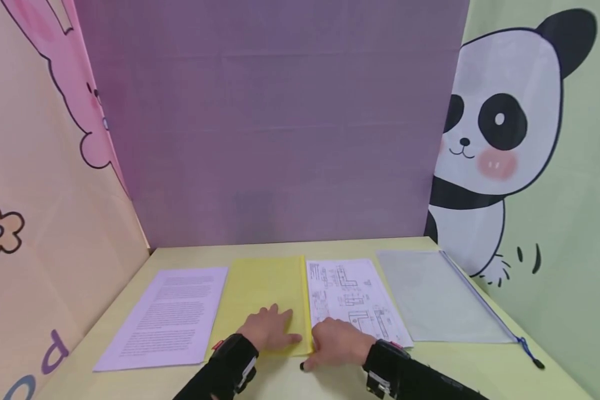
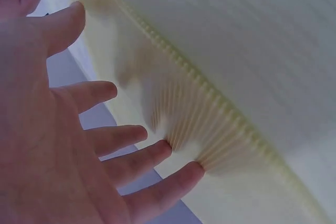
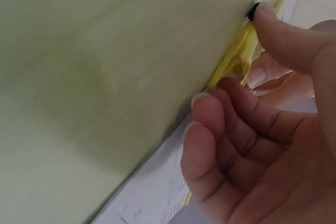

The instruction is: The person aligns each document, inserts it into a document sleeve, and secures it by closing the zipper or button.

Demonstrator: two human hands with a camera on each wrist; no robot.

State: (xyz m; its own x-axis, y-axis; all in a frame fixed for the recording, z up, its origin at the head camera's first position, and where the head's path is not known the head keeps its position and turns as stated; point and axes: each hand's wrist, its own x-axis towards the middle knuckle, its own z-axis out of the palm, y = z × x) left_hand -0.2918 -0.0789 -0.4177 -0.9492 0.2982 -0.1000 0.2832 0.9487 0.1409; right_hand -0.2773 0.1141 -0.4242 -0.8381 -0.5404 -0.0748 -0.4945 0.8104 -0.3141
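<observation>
Nearest my view: two hands at the near edge of the yellow zip folder [image 1: 260, 294]. Left hand [image 1: 270, 329] lies flat on the folder's lower right corner, fingers spread and straight, pressing it to the surface [image 1: 480, 372]; the left wrist view confirms fingertips [image 2: 157, 153] on the ribbed plastic. Right hand [image 1: 337, 341] sits just beside it, fingers curled, thumb and fingers pinching at the folder's zip edge near a small black slider [image 3: 254, 9]; I can't tell whether the zip has parted.

Folder lies centre, between a text sheet [image 1: 167, 316] on its left and a drawing sheet [image 1: 352, 297] on its right, the latter partly under the right hand. A clear pouch [image 1: 437, 297] lies farther right.

My reading: both sheets remain outside the folder, so opening is only under way; loading is all left.
</observation>
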